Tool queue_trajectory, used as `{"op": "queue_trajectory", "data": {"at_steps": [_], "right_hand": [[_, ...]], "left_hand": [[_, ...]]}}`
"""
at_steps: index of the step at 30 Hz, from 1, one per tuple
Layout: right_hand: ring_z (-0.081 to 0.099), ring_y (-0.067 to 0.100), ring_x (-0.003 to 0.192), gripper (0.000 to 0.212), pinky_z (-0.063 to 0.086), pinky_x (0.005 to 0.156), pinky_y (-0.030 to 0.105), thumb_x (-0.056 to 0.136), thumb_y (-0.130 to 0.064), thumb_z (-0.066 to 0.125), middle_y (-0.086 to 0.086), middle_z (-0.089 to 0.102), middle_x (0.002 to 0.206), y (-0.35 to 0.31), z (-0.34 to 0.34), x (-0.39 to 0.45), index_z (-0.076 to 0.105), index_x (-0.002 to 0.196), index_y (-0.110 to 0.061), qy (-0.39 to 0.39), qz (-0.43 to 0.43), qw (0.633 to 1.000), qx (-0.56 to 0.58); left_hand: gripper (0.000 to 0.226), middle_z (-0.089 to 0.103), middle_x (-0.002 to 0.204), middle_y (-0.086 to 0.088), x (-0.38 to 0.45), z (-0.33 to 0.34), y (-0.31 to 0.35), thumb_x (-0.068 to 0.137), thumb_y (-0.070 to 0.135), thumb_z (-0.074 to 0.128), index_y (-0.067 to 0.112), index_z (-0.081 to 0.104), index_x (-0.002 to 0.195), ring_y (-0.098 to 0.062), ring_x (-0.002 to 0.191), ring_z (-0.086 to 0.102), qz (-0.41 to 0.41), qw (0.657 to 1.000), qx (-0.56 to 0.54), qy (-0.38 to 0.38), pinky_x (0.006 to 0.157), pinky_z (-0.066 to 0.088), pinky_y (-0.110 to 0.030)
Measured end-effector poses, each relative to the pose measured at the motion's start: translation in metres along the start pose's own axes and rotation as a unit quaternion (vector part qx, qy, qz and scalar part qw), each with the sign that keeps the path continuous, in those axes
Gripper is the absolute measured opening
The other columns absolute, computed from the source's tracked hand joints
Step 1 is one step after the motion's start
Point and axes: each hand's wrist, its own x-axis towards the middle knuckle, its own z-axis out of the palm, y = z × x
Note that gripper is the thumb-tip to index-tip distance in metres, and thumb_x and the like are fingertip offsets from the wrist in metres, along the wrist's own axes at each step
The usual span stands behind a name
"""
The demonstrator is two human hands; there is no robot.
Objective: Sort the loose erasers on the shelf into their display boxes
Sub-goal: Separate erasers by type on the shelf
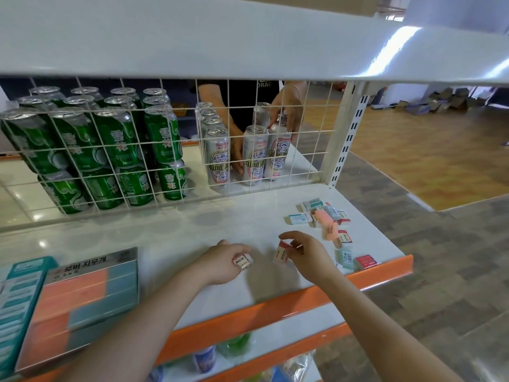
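Observation:
My left hand (pixel 223 261) grips a small red-and-white eraser (pixel 243 262) just above the white shelf (pixel 170 238). Close to its right, my right hand (pixel 305 256) pinches another red-and-white eraser (pixel 281 253) by its top end. A pile of several loose erasers (pixel 325 219), pink, teal and red, lies at the shelf's right end. At the left stands a display box (pixel 82 304) filled with pink and teal erasers, and beside it a teal display box (pixel 19 299).
A wire grid (pixel 165 150) backs the shelf, with green cans (pixel 115 139) and white cans (pixel 256 158) behind it. Another person's hands (pixel 283 114) handle the white cans. An orange rail (pixel 380 274) edges the shelf front. A lower shelf holds bottles.

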Motion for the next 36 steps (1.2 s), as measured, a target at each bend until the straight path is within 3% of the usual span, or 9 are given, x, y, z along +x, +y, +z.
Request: {"op": "queue_trajectory", "data": {"at_steps": [3, 7, 10, 15, 18, 22, 26, 33, 36], "right_hand": [[0.059, 0.017, 0.082, 0.025, 0.04, 0.057, 0.009, 0.093, -0.007, 0.048, 0.004, 0.061, 0.093, 0.001, 0.002, -0.002, 0.061, 0.11, -0.021, 0.003, 0.004, 0.999, 0.038], [0.061, 0.02, 0.079, 0.01, 0.045, 0.063, 0.021, 0.091, -0.013, 0.054, -0.002, 0.059, 0.081, 0.0, 0.004, -0.005, 0.051, 0.097, -0.02, 0.02, 0.021, 0.996, 0.084], [0.054, 0.015, 0.078, 0.012, 0.04, 0.06, 0.015, 0.085, -0.01, 0.059, -0.002, 0.058, 0.084, 0.002, 0.005, -0.007, 0.051, 0.091, -0.018, 0.023, 0.027, 0.998, 0.054], [0.052, 0.012, 0.083, 0.015, 0.037, 0.057, 0.014, 0.082, -0.016, 0.062, 0.0, 0.062, 0.094, 0.0, 0.006, -0.01, 0.059, 0.096, -0.017, 0.01, 0.043, 0.999, -0.001], [0.05, 0.011, 0.082, 0.022, 0.032, 0.057, 0.019, 0.081, -0.016, 0.063, 0.003, 0.065, 0.098, -0.004, 0.007, -0.011, 0.063, 0.103, -0.014, 0.01, 0.043, 0.999, -0.014], [0.05, 0.009, 0.081, 0.021, 0.031, 0.061, 0.018, 0.082, -0.016, 0.063, 0.002, 0.065, 0.101, -0.005, 0.008, -0.014, 0.064, 0.103, -0.014, 0.01, 0.045, 0.999, -0.029], [0.056, 0.015, 0.087, 0.02, 0.035, 0.064, 0.02, 0.081, -0.016, 0.062, 0.003, 0.066, 0.101, -0.006, 0.008, -0.017, 0.064, 0.102, -0.015, 0.008, 0.043, 0.999, -0.032], [0.054, 0.012, 0.085, 0.02, 0.04, 0.071, 0.021, 0.083, -0.012, 0.062, 0.004, 0.066, 0.102, -0.01, 0.01, -0.02, 0.064, 0.103, -0.013, 0.004, 0.039, 0.999, 0.011], [0.058, 0.011, 0.081, 0.02, 0.044, 0.072, 0.018, 0.082, -0.005, 0.063, 0.006, 0.068, 0.097, -0.021, 0.007, -0.02, 0.067, 0.102, -0.007, 0.014, 0.016, 0.997, 0.073]], "left_hand": [[0.035, 0.053, 0.114, -0.007, 0.002, -0.004, 0.001, 0.082, 0.014, 0.059, 0.019, 0.054, 0.116, -0.02, 0.096, 0.054, -0.017, 1.0, -0.013, 0.023, 0.074, 0.039, -0.021], [0.032, 0.058, 0.093, -0.004, 0.0, -0.006, -0.006, 0.073, 0.018, 0.074, 0.017, 0.047, 0.09, -0.016, 0.074, 0.054, -0.058, 0.992, -0.088, 0.073, 0.061, 0.042, -0.024], [0.033, 0.055, 0.078, 0.001, -0.005, -0.006, -0.01, 0.074, 0.018, 0.075, 0.019, 0.042, 0.076, -0.01, 0.061, 0.051, -0.08, 0.979, -0.144, 0.124, 0.051, 0.038, -0.021], [0.027, 0.056, 0.072, 0.0, -0.015, -0.003, -0.015, 0.079, 0.005, 0.067, 0.023, 0.047, 0.074, -0.026, 0.074, 0.064, -0.089, 0.951, -0.211, 0.208, 0.07, 0.051, -0.039], [0.025, 0.057, 0.074, 0.0, -0.02, 0.0, -0.016, 0.086, 0.002, 0.059, 0.026, 0.054, 0.086, -0.025, 0.075, 0.066, -0.065, 0.95, -0.222, 0.209, 0.066, 0.047, -0.029], [0.029, 0.055, 0.072, 0.006, -0.029, 0.003, -0.013, 0.083, -0.003, 0.059, 0.025, 0.055, 0.08, 0.002, 0.055, 0.058, -0.05, 0.95, -0.203, 0.233, 0.053, 0.042, -0.008], [0.03, 0.057, 0.075, 0.011, -0.041, 0.006, -0.017, 0.079, 0.006, 0.065, 0.029, 0.049, 0.068, -0.017, 0.075, 0.061, -0.08, 0.954, -0.153, 0.246, 0.069, 0.05, -0.031], [0.021, 0.061, 0.082, 0.003, -0.053, 0.012, -0.015, 0.082, 0.005, 0.064, 0.025, 0.058, 0.08, -0.019, 0.083, 0.062, -0.102, 0.946, -0.178, 0.251, 0.076, 0.049, -0.028], [0.019, 0.064, 0.082, -0.004, -0.052, 0.007, -0.009, 0.082, -0.003, 0.062, 0.016, 0.062, 0.084, -0.019, 0.08, 0.06, -0.079, 0.918, -0.297, 0.25, 0.075, 0.049, -0.025]]}}
